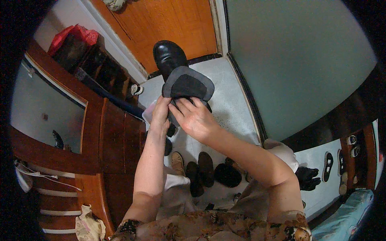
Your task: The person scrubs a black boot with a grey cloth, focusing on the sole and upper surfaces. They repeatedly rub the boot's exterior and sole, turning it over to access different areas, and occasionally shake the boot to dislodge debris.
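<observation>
Both my hands are on a black leather shoe or boot (169, 55), raised above the floor with its shiny toe pointing away from me. A grey flap-like part with a darker centre (189, 85) faces up at its near end; whether it is the lining, the tongue or an insole I cannot tell. My left hand (160, 112) grips the left edge of this near end. My right hand (194, 116) lies across the near edge, its fingertips tucked against the grey part. Below my hands, a pair of dark shoes (206, 169) and a tan shoe (178, 161) stand on the floor.
An orange-brown wooden door (169, 21) is ahead, with a frosted glass panel (295, 60) to the right. On the left stand a dark shoe rack (102, 70) topped by a red bag (75, 36) and a brown wooden cabinet (113, 138). More shoes (327, 165) lie at right.
</observation>
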The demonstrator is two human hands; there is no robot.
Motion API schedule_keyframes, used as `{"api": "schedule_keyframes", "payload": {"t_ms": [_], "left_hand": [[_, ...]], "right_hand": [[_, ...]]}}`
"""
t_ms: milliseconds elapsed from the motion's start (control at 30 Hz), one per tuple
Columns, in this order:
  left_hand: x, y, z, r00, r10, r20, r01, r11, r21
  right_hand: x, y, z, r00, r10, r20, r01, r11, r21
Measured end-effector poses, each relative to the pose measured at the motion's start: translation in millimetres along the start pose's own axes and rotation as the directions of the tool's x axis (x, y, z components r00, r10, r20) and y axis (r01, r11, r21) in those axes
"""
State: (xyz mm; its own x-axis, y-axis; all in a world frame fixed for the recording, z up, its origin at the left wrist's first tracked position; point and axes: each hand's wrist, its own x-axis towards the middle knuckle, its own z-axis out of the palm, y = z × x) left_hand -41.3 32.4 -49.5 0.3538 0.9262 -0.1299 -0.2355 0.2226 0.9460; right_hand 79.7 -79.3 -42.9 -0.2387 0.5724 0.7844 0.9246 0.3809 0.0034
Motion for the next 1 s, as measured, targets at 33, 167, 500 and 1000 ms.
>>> {"api": "schedule_keyframes", "payload": {"t_ms": [33, 167, 500, 1000], "left_hand": [[-1.4, 0.6, 1.5, 1.000, 0.002, 0.000, -0.002, 1.000, 0.002], [-3.1, 2.6, 0.6, 0.999, 0.004, 0.052, -0.004, 1.000, -0.007], [-9.5, 6.0, 7.2, 1.000, -0.011, 0.001, 0.011, 1.000, 0.022], [-11.3, 8.1, 11.9, 0.999, -0.040, 0.033, 0.037, 0.996, 0.078]], "right_hand": [[-0.5, 0.5, 0.5, 1.000, -0.001, 0.016, 0.001, 1.000, -0.001], [-2.7, -0.2, 3.5, 0.999, -0.001, 0.042, 0.001, 1.000, 0.008], [-1.6, 1.3, -2.0, 0.997, -0.006, 0.075, 0.006, 1.000, 0.007], [-0.8, 11.5, -0.4, 0.997, 0.069, 0.041, -0.070, 0.997, 0.027]]}}
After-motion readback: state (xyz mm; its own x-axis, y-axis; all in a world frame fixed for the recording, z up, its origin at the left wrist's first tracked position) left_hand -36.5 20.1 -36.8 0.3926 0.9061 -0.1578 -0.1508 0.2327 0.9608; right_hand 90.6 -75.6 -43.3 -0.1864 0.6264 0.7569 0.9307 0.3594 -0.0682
